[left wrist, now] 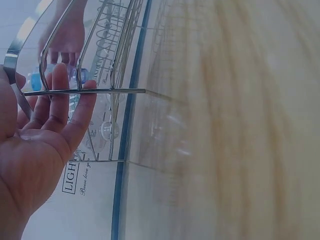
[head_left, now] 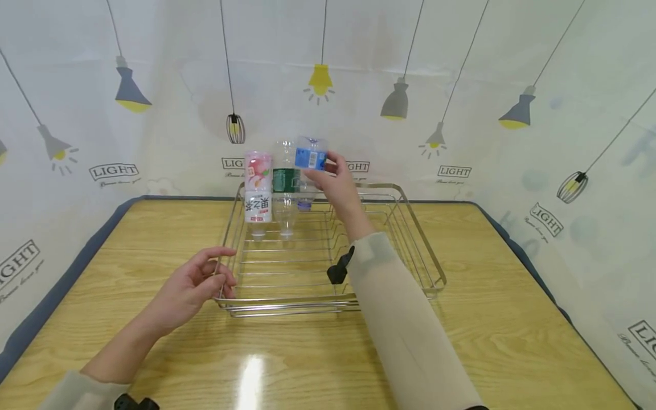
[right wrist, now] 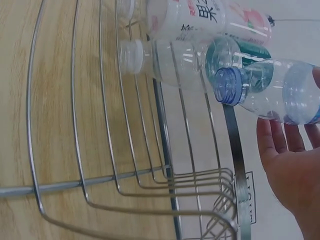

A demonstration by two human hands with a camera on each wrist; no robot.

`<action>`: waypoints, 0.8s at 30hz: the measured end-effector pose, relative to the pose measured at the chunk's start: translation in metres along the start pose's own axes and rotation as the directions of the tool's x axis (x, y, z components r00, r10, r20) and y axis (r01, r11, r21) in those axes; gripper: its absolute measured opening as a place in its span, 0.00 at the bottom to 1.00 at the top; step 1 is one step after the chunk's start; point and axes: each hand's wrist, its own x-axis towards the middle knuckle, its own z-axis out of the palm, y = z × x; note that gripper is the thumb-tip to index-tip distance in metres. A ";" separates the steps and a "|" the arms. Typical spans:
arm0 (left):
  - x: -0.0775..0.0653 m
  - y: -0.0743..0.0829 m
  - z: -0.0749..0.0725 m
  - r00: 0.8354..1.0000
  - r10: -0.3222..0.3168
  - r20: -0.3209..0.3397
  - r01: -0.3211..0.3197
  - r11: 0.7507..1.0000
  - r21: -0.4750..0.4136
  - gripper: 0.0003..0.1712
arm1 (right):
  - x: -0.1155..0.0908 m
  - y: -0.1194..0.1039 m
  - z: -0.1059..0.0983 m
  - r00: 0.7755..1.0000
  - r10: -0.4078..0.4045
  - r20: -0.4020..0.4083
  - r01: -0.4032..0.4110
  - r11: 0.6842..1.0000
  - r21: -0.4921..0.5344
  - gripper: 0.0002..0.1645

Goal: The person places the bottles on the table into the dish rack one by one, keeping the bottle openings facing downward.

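Observation:
At the back of the wire dish rack [head_left: 287, 300], my right hand [head_left: 335, 185] grips a small clear plastic bottle with a blue label [head_left: 311, 159], its blue-tinted neck pointing down. In the right wrist view that bottle's open neck [right wrist: 229, 86] overlaps the green-label bottle. My left hand [head_left: 192, 287] holds the rack's left side near the front corner, thumb and fingers loosely around the rim. Left of the blue-label bottle, a clear bottle with a green label [head_left: 286, 180] stands neck down. Beside it, also neck down, is a pink-and-white peach drink bottle [head_left: 258, 176].
The rack rests on a wood-grain table [head_left: 512, 319], with upright wire dividers inside its right half. A pale cloth backdrop [head_left: 359, 34] printed with lamps rises right behind the table's far edge and along both sides.

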 end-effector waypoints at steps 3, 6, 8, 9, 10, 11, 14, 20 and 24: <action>-0.001 0.000 0.000 1.000 -0.013 -0.006 0.013 1.000 0.008 0.23 | 0.001 0.003 -0.005 0.999 0.031 0.016 -0.031 0.999 -0.009 0.45; -0.001 0.001 0.000 1.000 -0.022 -0.011 0.022 1.000 0.012 0.23 | 0.002 0.006 -0.009 0.998 0.057 0.020 -0.057 0.998 -0.016 0.47; 0.000 0.001 0.000 1.000 -0.024 -0.011 0.024 1.000 0.013 0.23 | 0.001 0.008 -0.012 0.998 0.061 0.016 -0.061 0.998 -0.023 0.50; 0.000 0.001 0.000 1.000 -0.025 -0.011 0.025 1.000 0.014 0.23 | 0.001 0.008 -0.013 0.998 0.059 0.015 -0.059 0.998 -0.025 0.52; 0.000 0.001 0.000 1.000 -0.026 -0.011 0.026 1.000 0.016 0.23 | 0.001 0.009 -0.014 0.998 0.055 0.014 -0.054 0.998 -0.030 0.53; 0.000 0.001 0.000 1.000 -0.026 -0.011 0.026 1.000 0.018 0.23 | 0.001 0.010 -0.014 0.999 0.051 0.014 -0.050 0.998 -0.037 0.55; 0.000 0.001 0.000 1.000 -0.026 -0.010 0.026 0.999 0.019 0.23 | 0.000 0.011 -0.015 0.999 0.038 0.014 -0.037 0.997 -0.074 0.56; 0.000 0.001 0.000 1.000 -0.023 -0.003 0.023 1.000 0.013 0.23 | 0.000 0.015 -0.018 0.999 0.047 0.021 -0.043 0.984 -0.175 0.55; 0.000 0.000 0.000 1.000 -0.020 -0.003 0.020 1.000 0.005 0.23 | 0.001 0.019 -0.018 0.998 0.063 0.029 -0.057 0.980 -0.189 0.55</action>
